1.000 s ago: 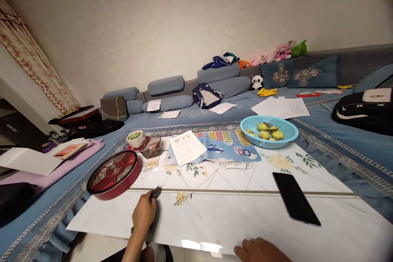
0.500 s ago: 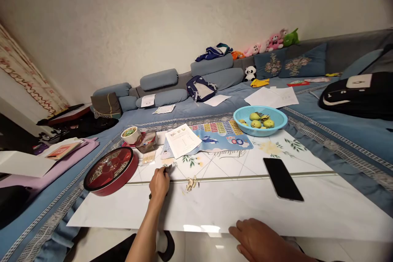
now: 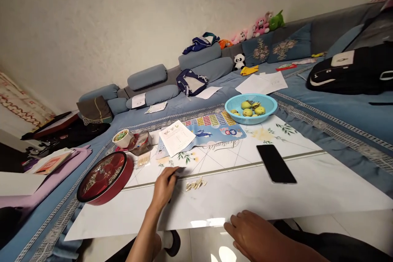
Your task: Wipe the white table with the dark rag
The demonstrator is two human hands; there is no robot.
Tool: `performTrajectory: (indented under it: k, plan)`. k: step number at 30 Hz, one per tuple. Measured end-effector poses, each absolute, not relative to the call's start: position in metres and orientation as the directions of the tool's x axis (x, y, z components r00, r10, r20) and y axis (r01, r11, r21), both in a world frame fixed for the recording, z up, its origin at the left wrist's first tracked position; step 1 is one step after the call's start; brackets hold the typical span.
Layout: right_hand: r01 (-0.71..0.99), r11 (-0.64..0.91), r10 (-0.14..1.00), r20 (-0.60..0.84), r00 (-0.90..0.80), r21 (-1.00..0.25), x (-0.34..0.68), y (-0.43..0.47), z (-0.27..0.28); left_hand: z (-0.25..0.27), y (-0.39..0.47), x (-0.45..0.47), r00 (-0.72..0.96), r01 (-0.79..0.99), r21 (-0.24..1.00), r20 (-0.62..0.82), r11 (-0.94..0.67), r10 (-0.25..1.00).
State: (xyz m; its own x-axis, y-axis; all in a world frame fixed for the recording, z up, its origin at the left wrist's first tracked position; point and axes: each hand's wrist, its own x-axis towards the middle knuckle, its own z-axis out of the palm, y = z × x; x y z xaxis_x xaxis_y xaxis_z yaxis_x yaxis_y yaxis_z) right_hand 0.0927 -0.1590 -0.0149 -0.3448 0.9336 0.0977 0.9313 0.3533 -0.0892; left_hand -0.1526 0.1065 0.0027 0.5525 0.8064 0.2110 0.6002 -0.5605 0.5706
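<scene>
My left hand (image 3: 164, 186) is over the white table (image 3: 138, 213). Its index finger stretches out to the right while the other fingers bend beneath, partly hidden; I see nothing held in it. Just right of its fingers lies a small loose row of pale seeds or shells (image 3: 195, 184), too small to name surely. At the table's front edge rests my right hand (image 3: 247, 229), fingers loosely bent and slightly apart, with no object visible in it. A dark-screened phone (image 3: 276, 163) lies beyond the right hand, face up.
At the left stands a round red snack box (image 3: 123, 182) with a clear lid. Behind are a small plant pot (image 3: 123, 141), a brown box (image 3: 143, 143), a paper sheet (image 3: 176, 137) on a blue mat (image 3: 211, 137), and a blue basket (image 3: 251, 119) of yellow-green fruit. A sofa surrounds the table.
The pale pieces lie more spread out sideways than before. My left hand has turned, its index finger reaching further right. My right hand stays at the table edge. The view has tilted slightly.
</scene>
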Motion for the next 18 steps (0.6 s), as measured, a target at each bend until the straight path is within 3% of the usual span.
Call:
performTrajectory:
  k: [2,4,6,8,11,15,18]
  plan:
    - [0.933,0.349,0.933,0.126,-0.337,-0.09,0.096,-0.163,-0.024,-0.002,0.102,-0.186,0.303,0.83,0.457,0.114,-0.321,0.946]
    - [0.932,0.352,0.93,0.14,-0.339,-0.088,0.096,-0.166,-0.036,-0.011,0.088,-0.197,0.076,0.954,0.288,0.03,-0.081,0.997]
    - [0.925,0.37,0.925,0.129,-0.358,-0.09,0.094,-0.167,-0.043,-0.021,0.07,-0.18,0.016,0.983,0.182,0.001,-0.016,1.0]
    - [0.914,0.393,0.918,0.098,-0.385,-0.097,0.09,-0.165,-0.043,-0.027,0.053,-0.141,0.088,0.983,0.162,0.006,-0.088,0.996]
    - [0.904,0.415,0.91,0.055,-0.412,-0.101,0.086,-0.161,-0.033,-0.028,0.045,-0.081,0.234,0.935,0.272,0.016,-0.229,0.972]
    - [0.916,0.391,0.92,0.05,-0.388,-0.087,0.088,-0.157,-0.018,-0.023,0.067,-0.08,0.392,0.713,0.597,0.097,-0.369,0.915]
    - [0.93,0.354,0.935,0.046,-0.351,-0.096,0.092,-0.159,-0.017,-0.014,0.103,-0.138,0.316,0.714,0.612,0.149,-0.338,0.937]
